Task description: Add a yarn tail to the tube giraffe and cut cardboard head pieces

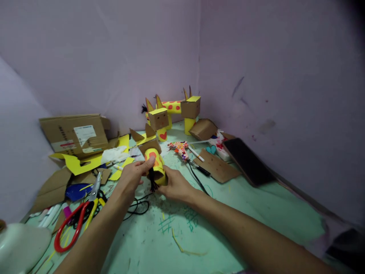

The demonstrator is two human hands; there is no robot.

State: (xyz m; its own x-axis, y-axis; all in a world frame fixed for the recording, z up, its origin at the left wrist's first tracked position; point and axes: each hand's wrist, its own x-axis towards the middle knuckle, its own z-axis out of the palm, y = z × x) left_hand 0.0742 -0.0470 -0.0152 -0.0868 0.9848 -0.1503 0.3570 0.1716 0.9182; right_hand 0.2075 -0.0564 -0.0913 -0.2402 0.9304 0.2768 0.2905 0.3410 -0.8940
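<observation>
On the left, red-handled scissors (pixel 81 217) are lying open-bladed end away from you, nearer than the flattened cardboard box (pixel 65 133) that is leaning by the wall. Your left hand (pixel 134 175) is closing narrowly on the yellow spotted figure (pixel 148 152), its thumb pressing the top of the tube beside the black tassel (pixel 152 177). The figure is sitting mid-scene over the tabletop (pixel 216 213), its cardboard head pointing far and its open end facing near. Loose black cord (pixel 148 206) is looping just nearer than it. Your right hand (pixel 176 184) is holding the tube's near end from the right, fingers cupping low. Beyond, the smaller standing figure (pixel 159 120) and the larger one (pixel 190 108) are facing near. Farther right, a patterned glue gun (pixel 181 148) and a dark phone (pixel 248 161) are lying.

To hold it well, you should be pressing beside the tassel rather than on its loose strands, supporting the rim lightly, since the paper tube is probably denting easily, and leaving the ears free of contact.
</observation>
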